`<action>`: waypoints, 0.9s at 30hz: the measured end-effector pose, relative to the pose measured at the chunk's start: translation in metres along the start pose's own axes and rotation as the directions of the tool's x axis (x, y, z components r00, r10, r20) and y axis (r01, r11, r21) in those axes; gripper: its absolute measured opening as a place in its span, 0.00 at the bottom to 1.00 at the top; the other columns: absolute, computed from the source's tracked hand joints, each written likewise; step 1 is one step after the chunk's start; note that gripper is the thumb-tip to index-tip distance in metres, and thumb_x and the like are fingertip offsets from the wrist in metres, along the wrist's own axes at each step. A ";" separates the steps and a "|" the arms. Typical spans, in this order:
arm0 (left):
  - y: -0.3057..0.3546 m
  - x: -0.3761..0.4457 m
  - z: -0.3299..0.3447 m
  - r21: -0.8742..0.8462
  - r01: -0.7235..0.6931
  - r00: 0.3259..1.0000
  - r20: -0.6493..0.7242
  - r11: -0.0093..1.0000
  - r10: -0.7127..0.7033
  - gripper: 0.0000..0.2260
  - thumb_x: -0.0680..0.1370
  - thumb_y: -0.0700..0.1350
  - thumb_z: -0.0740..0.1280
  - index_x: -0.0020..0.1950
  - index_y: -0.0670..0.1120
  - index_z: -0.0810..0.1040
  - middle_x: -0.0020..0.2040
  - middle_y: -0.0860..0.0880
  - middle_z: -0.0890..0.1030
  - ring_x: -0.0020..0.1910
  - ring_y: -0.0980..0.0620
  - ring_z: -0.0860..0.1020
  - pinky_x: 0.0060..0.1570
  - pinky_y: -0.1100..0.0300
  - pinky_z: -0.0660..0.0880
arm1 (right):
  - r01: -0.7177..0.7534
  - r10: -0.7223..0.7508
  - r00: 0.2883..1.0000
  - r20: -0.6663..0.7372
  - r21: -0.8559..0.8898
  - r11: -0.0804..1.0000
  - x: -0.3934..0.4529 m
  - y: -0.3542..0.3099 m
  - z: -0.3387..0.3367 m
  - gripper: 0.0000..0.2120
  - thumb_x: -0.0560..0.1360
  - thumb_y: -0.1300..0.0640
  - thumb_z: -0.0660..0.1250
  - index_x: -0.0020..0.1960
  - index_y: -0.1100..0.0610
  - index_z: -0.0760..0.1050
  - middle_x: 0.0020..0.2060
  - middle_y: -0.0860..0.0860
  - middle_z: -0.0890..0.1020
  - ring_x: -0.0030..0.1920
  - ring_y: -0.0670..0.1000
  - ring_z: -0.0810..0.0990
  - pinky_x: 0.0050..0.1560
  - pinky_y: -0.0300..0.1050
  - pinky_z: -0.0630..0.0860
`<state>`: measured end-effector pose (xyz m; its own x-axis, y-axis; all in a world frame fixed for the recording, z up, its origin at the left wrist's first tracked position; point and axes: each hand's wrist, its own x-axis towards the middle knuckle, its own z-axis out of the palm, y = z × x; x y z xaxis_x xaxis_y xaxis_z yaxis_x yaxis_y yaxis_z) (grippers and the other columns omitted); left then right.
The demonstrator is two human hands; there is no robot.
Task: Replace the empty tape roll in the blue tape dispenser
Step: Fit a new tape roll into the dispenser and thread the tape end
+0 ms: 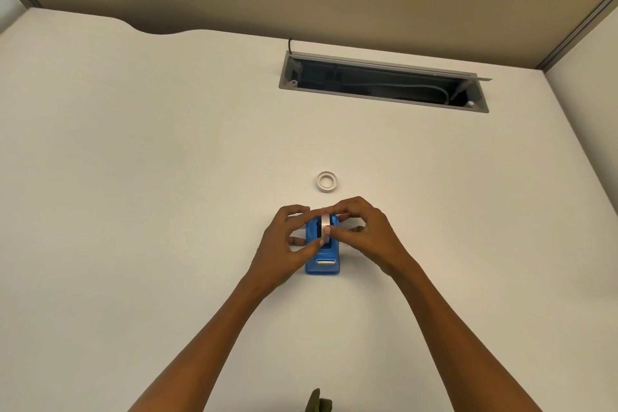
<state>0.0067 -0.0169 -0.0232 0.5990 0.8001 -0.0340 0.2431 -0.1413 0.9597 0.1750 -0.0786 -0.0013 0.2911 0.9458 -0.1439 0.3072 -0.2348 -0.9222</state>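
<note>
The blue tape dispenser (323,262) stands on the white desk, its metal cutter end toward me. A white tape roll (325,224) sits upright in its slot. My left hand (286,244) is on the dispenser's left side, thumb touching the roll's front. My right hand (363,231) comes over from the right, thumb and forefinger pinching the roll. A second white ring, a tape roll (326,182), lies flat on the desk just beyond the hands; I cannot tell if it is the empty one.
The white desk (150,177) spreads on all sides. An open cable tray (384,85) with wires is cut into the desk at the back right. Beige partition walls stand behind and to the right. A small olive object (319,403) shows at the bottom edge.
</note>
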 end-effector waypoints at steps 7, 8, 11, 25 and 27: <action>-0.004 0.001 0.000 0.036 0.001 1.000 0.010 0.999 -0.002 0.21 0.71 0.41 0.73 0.59 0.58 0.72 0.59 0.52 0.70 0.54 0.60 0.74 0.43 0.77 0.74 | -0.034 0.035 0.998 -0.051 0.033 0.999 0.003 0.000 0.003 0.10 0.67 0.58 0.75 0.46 0.49 0.79 0.47 0.49 0.81 0.45 0.45 0.79 0.44 0.34 0.74; -0.005 0.001 0.000 0.040 0.004 1.000 0.010 0.999 -0.004 0.21 0.71 0.41 0.73 0.59 0.57 0.73 0.59 0.52 0.70 0.54 0.61 0.74 0.43 0.77 0.73 | -0.038 0.039 0.998 -0.056 0.035 0.999 0.003 0.000 0.004 0.09 0.67 0.58 0.75 0.46 0.50 0.80 0.48 0.50 0.81 0.46 0.45 0.79 0.44 0.36 0.74; -0.004 0.001 -0.001 0.040 0.006 1.000 0.009 0.999 -0.006 0.21 0.71 0.42 0.73 0.59 0.57 0.73 0.59 0.52 0.70 0.54 0.61 0.74 0.43 0.77 0.73 | -0.058 0.063 0.995 -0.079 0.060 0.996 0.005 -0.002 0.004 0.06 0.68 0.55 0.75 0.44 0.50 0.81 0.47 0.50 0.82 0.46 0.46 0.80 0.48 0.42 0.77; -0.002 0.001 -0.002 0.071 -0.001 1.000 0.026 0.997 -0.001 0.21 0.72 0.45 0.72 0.62 0.59 0.71 0.61 0.50 0.71 0.54 0.55 0.73 0.44 0.76 0.74 | 0.068 -0.068 0.997 -0.028 0.013 0.998 -0.010 0.003 0.000 0.17 0.65 0.57 0.77 0.52 0.50 0.78 0.51 0.46 0.80 0.50 0.44 0.78 0.37 0.39 0.77; 0.000 0.000 -0.002 0.060 -0.015 1.000 0.025 0.998 0.013 0.23 0.72 0.45 0.71 0.63 0.61 0.69 0.60 0.51 0.70 0.55 0.55 0.73 0.44 0.76 0.74 | 0.074 -0.073 0.996 -0.044 0.038 0.996 -0.010 0.003 0.001 0.16 0.65 0.59 0.77 0.51 0.52 0.79 0.50 0.48 0.81 0.50 0.46 0.79 0.37 0.40 0.77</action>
<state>0.0056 -0.0157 -0.0230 0.6213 0.7830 -0.0283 0.2796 -0.1878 0.9416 0.1725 -0.0883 -0.0032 0.3074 0.9496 -0.0606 0.2930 -0.1551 -0.9435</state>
